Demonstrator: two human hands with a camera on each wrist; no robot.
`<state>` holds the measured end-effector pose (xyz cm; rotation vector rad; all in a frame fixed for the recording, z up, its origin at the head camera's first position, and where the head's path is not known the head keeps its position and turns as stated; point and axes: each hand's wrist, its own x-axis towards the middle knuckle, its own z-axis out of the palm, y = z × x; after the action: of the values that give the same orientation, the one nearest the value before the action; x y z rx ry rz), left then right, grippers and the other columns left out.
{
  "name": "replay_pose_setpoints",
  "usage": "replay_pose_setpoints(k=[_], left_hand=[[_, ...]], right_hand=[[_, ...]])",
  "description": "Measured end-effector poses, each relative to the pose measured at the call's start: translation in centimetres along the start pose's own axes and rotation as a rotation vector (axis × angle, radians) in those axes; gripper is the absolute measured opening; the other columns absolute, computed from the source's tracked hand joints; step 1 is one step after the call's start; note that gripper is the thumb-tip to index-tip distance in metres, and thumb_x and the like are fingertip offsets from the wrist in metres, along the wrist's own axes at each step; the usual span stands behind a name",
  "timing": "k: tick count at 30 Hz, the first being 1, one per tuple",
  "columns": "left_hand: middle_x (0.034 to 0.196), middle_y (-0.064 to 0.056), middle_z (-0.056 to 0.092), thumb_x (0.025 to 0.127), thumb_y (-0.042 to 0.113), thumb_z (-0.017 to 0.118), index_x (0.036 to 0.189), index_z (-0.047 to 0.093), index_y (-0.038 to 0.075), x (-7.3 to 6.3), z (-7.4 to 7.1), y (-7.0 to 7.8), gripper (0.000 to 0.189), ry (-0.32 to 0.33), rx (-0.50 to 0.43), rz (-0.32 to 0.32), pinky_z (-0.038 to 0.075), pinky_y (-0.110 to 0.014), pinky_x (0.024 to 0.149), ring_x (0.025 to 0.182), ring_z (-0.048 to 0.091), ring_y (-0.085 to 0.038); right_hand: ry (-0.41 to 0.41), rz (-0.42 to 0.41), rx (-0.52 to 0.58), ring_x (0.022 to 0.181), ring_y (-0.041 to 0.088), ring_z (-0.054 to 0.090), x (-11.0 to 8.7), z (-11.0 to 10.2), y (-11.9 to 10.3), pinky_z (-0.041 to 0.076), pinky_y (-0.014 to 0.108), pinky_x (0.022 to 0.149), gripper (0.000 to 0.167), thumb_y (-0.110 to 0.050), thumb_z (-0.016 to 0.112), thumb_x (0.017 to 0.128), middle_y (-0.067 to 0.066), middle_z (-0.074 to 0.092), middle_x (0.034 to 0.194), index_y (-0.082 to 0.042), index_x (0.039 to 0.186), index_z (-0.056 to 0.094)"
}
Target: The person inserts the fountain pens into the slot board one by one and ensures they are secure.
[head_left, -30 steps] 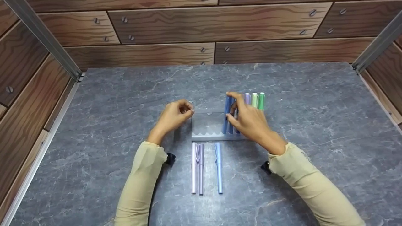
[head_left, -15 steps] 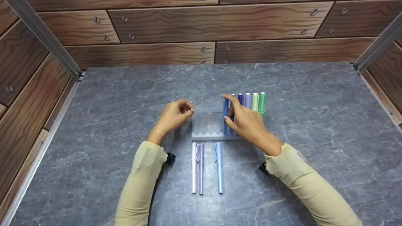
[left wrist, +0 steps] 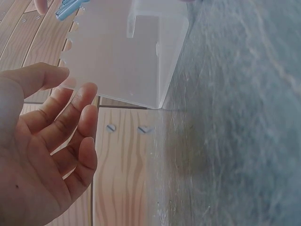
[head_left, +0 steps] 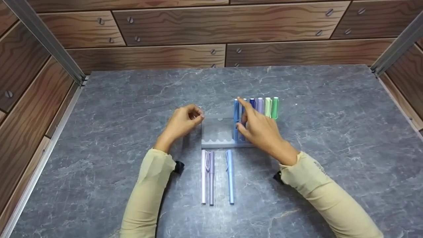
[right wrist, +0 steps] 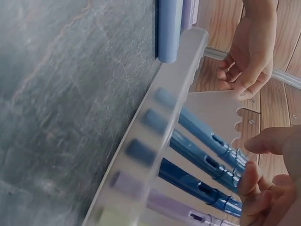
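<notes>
The left hand (head_left: 183,122) pinched the rack (head_left: 218,130); the right hand (head_left: 264,127), parted and empty, apparently straightened the blue pen (head_left: 236,110), the next move needing a loose pen (head_left: 231,178).

Wood-plank walls (head_left: 185,26), grey metal posts (head_left: 50,43), marbled grey tabletop (head_left: 337,122).

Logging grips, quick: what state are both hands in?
Left hand: holding a corner of the rack.
Right hand: at a blue pen; open or closed cannot be told.

Translucent rack (head_left: 218,129) | six pens (head_left: 260,103) slotted right | three pens (head_left: 211,180) flat in front
</notes>
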<state>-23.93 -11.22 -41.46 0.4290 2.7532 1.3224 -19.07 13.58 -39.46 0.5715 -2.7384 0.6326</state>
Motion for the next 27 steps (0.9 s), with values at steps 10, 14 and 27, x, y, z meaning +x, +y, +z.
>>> replay_pose_setpoints(k=[10, 14, 27], left_hand=[[0.089, -0.007, 0.069, 0.087, 0.016, 0.065, 0.096, 0.068, 0.007, 0.0, 0.1, -0.2, 0.012, -0.007, -0.01, -0.002, 0.046, -0.024, 0.071, 0.077, 0.057, -0.014], [0.088, -0.006, 0.068, 0.087, 0.015, 0.066, 0.095, 0.068, 0.007, 0.0, 0.1, -0.1, 0.012, 0.001, -0.009, -0.004, 0.046, -0.024, 0.071, 0.077, 0.057, -0.015], [0.087, -0.006, 0.068, 0.087, 0.017, 0.065, 0.096, 0.068, 0.008, 0.1, 0.0, 0.0, 0.013, 0.0, 0.002, 0.001, 0.045, -0.025, 0.07, 0.077, 0.057, -0.014]], right_hand=[[-0.203, 0.001, 0.076, 0.054, 0.007, 0.047, -1.9, 0.1, -1.0, 0.037, 0.019, 0.042, 0.062, -0.027, 0.072, 0.085, 0.001, 0.065, 0.08, -0.008, 0.137, 0.043], [-0.283, 0.011, 0.101, 0.058, 0.008, 0.052, -2.6, 0.4, -1.3, 0.042, 0.022, 0.048, 0.064, -0.031, 0.074, 0.083, 0.0, 0.066, 0.081, -0.007, 0.135, 0.044], [-0.517, 0.152, 0.204, 0.058, 0.008, 0.053, -3.6, 1.4, -2.2, 0.044, 0.026, 0.055, 0.068, -0.035, 0.075, 0.081, -0.004, 0.065, 0.077, -0.008, 0.134, 0.044]])
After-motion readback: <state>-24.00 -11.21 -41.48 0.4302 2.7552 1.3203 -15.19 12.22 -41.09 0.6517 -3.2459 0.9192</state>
